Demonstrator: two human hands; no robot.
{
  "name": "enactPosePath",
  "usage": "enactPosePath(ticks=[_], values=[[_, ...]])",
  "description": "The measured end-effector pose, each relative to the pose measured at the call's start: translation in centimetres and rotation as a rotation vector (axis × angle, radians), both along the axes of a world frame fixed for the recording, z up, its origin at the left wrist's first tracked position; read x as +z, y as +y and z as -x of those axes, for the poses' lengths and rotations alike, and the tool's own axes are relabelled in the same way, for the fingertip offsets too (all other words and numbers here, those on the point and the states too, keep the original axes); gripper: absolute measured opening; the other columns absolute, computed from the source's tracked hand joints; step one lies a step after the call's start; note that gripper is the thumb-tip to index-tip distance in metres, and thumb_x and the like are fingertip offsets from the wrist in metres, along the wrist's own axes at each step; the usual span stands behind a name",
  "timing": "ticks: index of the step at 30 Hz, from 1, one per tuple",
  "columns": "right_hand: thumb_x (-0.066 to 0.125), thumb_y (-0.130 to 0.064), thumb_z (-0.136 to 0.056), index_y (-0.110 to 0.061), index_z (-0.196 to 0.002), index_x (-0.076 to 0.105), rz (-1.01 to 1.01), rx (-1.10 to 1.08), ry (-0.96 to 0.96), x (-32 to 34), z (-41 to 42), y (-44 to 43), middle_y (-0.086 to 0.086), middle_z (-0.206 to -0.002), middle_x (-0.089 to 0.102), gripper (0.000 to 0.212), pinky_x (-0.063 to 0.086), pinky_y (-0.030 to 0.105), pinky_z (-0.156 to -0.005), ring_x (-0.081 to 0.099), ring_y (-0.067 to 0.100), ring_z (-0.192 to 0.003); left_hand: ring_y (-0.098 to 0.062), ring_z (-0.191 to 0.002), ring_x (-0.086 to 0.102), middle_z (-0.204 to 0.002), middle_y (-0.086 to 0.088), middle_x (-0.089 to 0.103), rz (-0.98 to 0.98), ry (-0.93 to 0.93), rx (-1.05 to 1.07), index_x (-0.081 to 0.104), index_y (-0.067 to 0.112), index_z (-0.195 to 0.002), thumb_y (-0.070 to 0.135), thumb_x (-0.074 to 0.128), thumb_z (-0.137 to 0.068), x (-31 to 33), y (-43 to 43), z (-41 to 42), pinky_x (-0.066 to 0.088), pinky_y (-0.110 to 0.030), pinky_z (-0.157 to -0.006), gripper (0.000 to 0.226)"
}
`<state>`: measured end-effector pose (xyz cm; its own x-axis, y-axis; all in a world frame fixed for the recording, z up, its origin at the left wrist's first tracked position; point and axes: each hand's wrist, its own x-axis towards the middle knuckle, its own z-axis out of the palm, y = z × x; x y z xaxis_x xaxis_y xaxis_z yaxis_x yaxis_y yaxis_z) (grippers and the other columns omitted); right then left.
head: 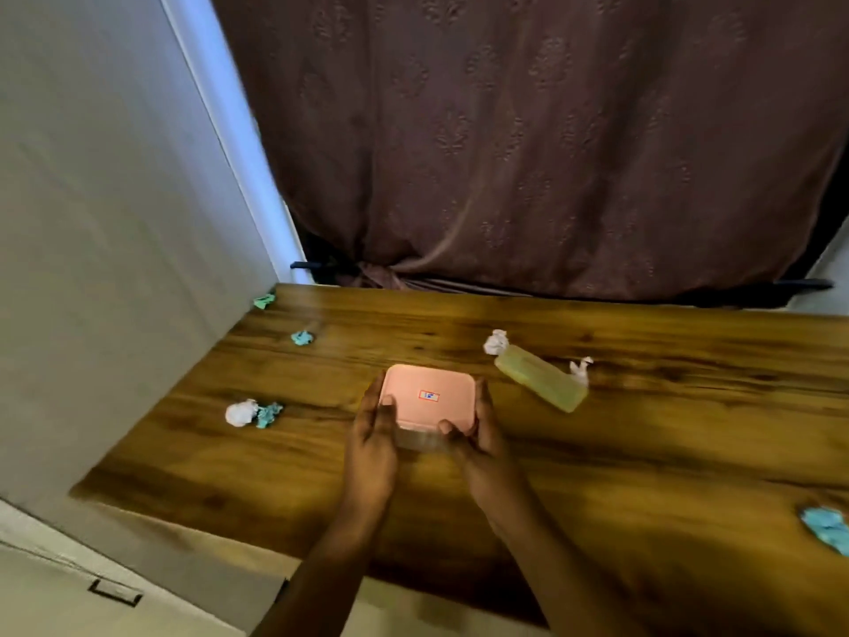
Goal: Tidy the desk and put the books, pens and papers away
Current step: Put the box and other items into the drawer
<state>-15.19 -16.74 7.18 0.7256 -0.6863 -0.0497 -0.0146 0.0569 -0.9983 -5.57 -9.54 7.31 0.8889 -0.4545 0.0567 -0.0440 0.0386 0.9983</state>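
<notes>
A clear box with a pink lid [427,397] sits near the middle of the wooden desk [643,452]. My left hand [374,434] grips its left side and my right hand [478,434] grips its right side, thumbs on the lid. Crumpled paper balls lie around: a white one [240,412] touching a teal one [268,414] at left, a teal one [302,337] further back, a green one [264,300] at the far left corner, and a teal one [827,528] at the right edge. A yellow-green pencil case [540,377] lies right of the box, with white paper bits [496,341] at its ends.
A grey wall [115,223] borders the desk on the left. A brown patterned curtain [551,154] hangs behind the desk's far edge. The desk's front edge runs diagonally below my forearms, with pale floor [55,590] beyond it at lower left.
</notes>
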Motion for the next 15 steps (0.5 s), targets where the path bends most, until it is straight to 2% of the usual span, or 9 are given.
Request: enactPosePath(ticks=[2, 6, 9, 11, 12, 13, 15], values=[[0.053, -0.02, -0.094, -0.027, -0.149, 0.006, 0.016, -0.01, 0.07, -1.3, -3.6, 1.8, -0.008, -0.134, 0.041, 0.073, 0.034, 0.024, -0.101, 0.04, 0.009, -0.122, -0.015, -0.121, 0.05, -0.134, 0.0, 0.051, -0.04, 0.041, -0.007, 0.045, 0.016, -0.138, 0.018, 0.039, -0.1, -1.7, 1.7, -3.5, 0.041, -0.034, -0.104, 0.038], [0.052, -0.023, -0.094, -0.024, -0.15, 0.007, -0.003, -0.032, 0.187, -4.1, -8.0, 4.3, 0.0, -0.146, 0.038, 0.072, 0.034, 0.034, -0.107, 0.038, 0.02, -0.133, -0.015, -0.106, 0.058, -0.129, -0.003, 0.054, -0.061, 0.177, -0.058, 0.045, 0.024, -0.133, 0.025, 0.039, -0.1, -5.1, 3.9, -7.4, 0.05, -0.031, -0.087, 0.033], [0.054, -0.028, -0.093, -0.022, -0.15, 0.013, 0.025, -0.121, 0.209, -4.9, -9.3, 5.3, 0.002, -0.146, 0.041, 0.07, 0.038, 0.04, -0.108, 0.04, 0.022, -0.134, -0.008, -0.109, 0.05, -0.135, 0.004, 0.043, -0.048, 0.201, -0.136, 0.031, 0.024, -0.144, 0.026, 0.036, -0.101, -4.5, 4.7, -8.4, 0.05, -0.017, -0.076, 0.043], [0.054, -0.035, -0.092, -0.024, -0.151, 0.008, 0.048, -0.173, 0.244, -4.7, -9.0, 6.2, -0.001, -0.149, 0.036, 0.076, 0.037, 0.038, -0.108, 0.037, 0.021, -0.136, -0.007, -0.119, 0.04, -0.135, 0.013, 0.033, -0.016, 0.17, -0.12, 0.018, 0.025, -0.15, 0.027, 0.037, -0.1, -3.8, 5.5, -8.1, 0.046, -0.017, -0.083, 0.054], [0.053, -0.038, -0.092, -0.026, -0.151, 0.006, 0.07, -0.207, 0.267, -4.8, -8.5, 6.9, -0.003, -0.151, 0.032, 0.076, 0.034, 0.035, -0.108, 0.033, 0.019, -0.138, -0.007, -0.124, 0.039, -0.14, 0.015, 0.032, 0.005, 0.123, -0.095, 0.017, 0.027, -0.15, 0.028, 0.039, -0.099, -3.8, 6.4, -8.0, 0.045, -0.019, -0.087, 0.056], [0.051, -0.04, -0.091, -0.027, -0.15, 0.01, 0.115, -0.26, 0.275, -4.8, -7.7, 7.9, -0.005, -0.151, 0.03, 0.073, 0.032, 0.032, -0.107, 0.032, 0.016, -0.138, -0.007, -0.129, 0.038, -0.146, 0.013, 0.032, 0.027, 0.062, -0.075, 0.021, 0.028, -0.149, 0.03, 0.041, -0.097, -3.9, 7.7, -7.6, 0.044, -0.016, -0.089, 0.056], [0.05, -0.04, -0.091, -0.029, -0.144, 0.031, 0.224, -0.386, 0.173, -5.1, -5.5, 10.4, -0.009, -0.146, 0.04, 0.058, 0.035, 0.025, -0.105, 0.039, 0.008, -0.132, -0.003, -0.13, 0.042, -0.146, 0.01, 0.04, 0.096, 0.003, -0.081, 0.032, 0.025, -0.146, 0.03, 0.045, -0.095, -4.8, 10.8, -6.5, 0.043, -0.007, -0.09, 0.053]])
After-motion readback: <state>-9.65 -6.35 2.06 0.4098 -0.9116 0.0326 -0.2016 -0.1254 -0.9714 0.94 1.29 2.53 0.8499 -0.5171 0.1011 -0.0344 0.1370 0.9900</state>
